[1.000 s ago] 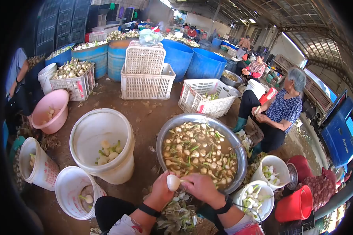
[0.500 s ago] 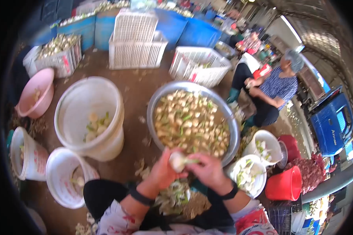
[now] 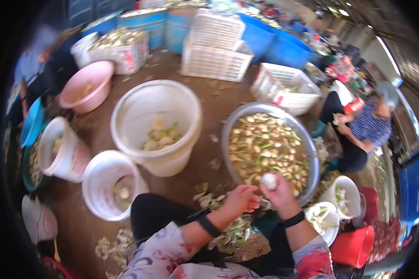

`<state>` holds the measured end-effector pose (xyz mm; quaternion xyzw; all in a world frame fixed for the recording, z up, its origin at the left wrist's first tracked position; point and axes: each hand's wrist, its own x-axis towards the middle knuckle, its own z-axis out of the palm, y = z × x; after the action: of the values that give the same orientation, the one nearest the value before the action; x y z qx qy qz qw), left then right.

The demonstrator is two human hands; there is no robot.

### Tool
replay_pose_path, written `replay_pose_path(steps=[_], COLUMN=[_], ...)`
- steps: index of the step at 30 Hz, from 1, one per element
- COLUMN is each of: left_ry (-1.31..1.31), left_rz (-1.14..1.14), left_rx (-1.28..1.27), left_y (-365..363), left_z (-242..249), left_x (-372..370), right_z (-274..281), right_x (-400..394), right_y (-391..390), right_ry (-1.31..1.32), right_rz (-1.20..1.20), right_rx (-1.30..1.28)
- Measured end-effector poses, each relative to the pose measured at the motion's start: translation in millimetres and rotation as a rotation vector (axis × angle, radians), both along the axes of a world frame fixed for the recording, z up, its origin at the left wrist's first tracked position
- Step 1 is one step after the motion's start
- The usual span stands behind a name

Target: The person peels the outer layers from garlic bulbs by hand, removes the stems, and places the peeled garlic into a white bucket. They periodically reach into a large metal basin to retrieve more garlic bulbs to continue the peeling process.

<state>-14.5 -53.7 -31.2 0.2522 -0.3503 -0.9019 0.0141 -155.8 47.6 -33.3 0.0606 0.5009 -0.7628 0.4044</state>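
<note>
Between thumb and fingers my right hand (image 3: pixel 280 191) holds a pale round garlic bulb (image 3: pixel 268 181), raised over the near edge of a wide metal basin (image 3: pixel 227 156). In that basin lie many small bulbs (image 3: pixel 265 144) with bits of green stem. My left hand (image 3: pixel 242 200) is beside it, a little apart, with its fingers curled. Whatever those fingers hold, if anything, I cannot make out. Below both hands is a heap of leafy trimmings (image 3: pixel 235 232) between my knees.
A large white tub (image 3: pixel 191 125) with a few bulbs stands left of the basin, near a smaller white bucket (image 3: pixel 94 186) and a pink basin (image 3: pixel 102 86). White crates (image 3: pixel 214 65) are behind. At right are a bucket of trimmings (image 3: pixel 328 235), a red bucket (image 3: pixel 349 246) and a seated person (image 3: pixel 370 128).
The garlic bulb was in my left hand with my right fingers at its stem; now my right hand has it. The hands have separated. The view has swung left, so the surroundings appear farther right.
</note>
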Motion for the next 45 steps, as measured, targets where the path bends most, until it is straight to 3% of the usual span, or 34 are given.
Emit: replay_pose_path(steps=[2,7,10,13,15,18,23,25,26,28,29,30,31,33,35,37,39,40,42,43,45], left_ry=[-0.016,-0.070,-0.093,-0.083,0.077,0.274,0.335,0.324,0.316,0.278,0.226,0.019,0.012,-0.068,-0.049,-0.021,-0.033,-0.046,-0.067,-0.083,-0.020], left_rz=[0.039,0.027,0.054,0.099,0.134,0.426,0.378,0.383,0.385,0.418,0.428,0.296,0.299,0.179,0.243,0.232,0.203,0.188,0.112,0.114,0.193], left_rx=[0.000,-0.037,-0.084,-0.068,-0.046,-0.273,-0.196,-0.179,-0.159,-0.120,-0.115,-0.234,-0.224,-0.156,-0.212,-0.186,-0.289,-0.306,-0.329,-0.337,-0.326], left_y=[-0.9,-1.0,-3.0,-6.3,-4.8,7.6,26.2,29.0,29.4,28.4,28.8,20.2,15.5,10.8,24.8,36.9,36.0,38.2,31.6,32.5,37.8], left_z=[-9.2,-17.1,-16.3,-23.5,-33.7,-16.2,-34.8,-45.8,-54.5,-73.9,-84.7,-66.4,-52.3,-37.7,-43.8,-51.7,-38.2,-37.9,-26.9,-31.7,-41.1], left_x=[-1.6,-7.2,-9.2,-14.5,-18.5,-24.0,-44.3,-46.0,-46.6,-50.6,-50.4,-37.3,-30.8,-24.2,-32.5,-42.1,-39.3,-40.3,-34.8,-37.2,-43.4], right_z=[15.4,98.3,120.1,118.9,109.8,103.7,82.7,69.3,76.6,91.9,92.8,90.8,86.8,48.5,-27.7,-110.9,-121.5,-147.2,-223.1,-228.9,-233.2], right_x=[-7.6,19.2,34.5,54.9,81.4,115.7,165.9,165.9,152.5,127.4,109.9,90.7,71.8,21.3,-68.6,-142.4,-88.2,-101.9,-143.3,-139.9,-134.2], right_y=[-24.6,-130.5,-184.3,-197.0,-203.1,-201.4,-222.9,-223.8,-220.3,-203.7,-190.6,-173.4,-153.8,-112.9,-50.8,7.5,43.1,58.9,77.1,68.2,48.9], right_ry=[-0.051,0.183,0.274,0.244,0.179,0.134,0.175,0.822,1.019,0.510,0.536,0.557,0.603,0.736,0.748,1.609,1.765,1.764,0.534,0.527,1.312], right_rz=[-0.067,0.193,0.336,0.467,0.594,0.801,1.061,1.175,1.140,0.967,0.932,0.897,0.808,0.530,0.642,1.738,0.894,0.906,0.965,0.974,1.685], right_rx=[0.060,-0.172,-0.198,-0.167,-0.138,-0.136,-0.175,-0.282,-0.266,-0.011,0.055,0.121,0.237,0.554,0.698,1.469,1.686,1.674,1.079,1.064,1.158])
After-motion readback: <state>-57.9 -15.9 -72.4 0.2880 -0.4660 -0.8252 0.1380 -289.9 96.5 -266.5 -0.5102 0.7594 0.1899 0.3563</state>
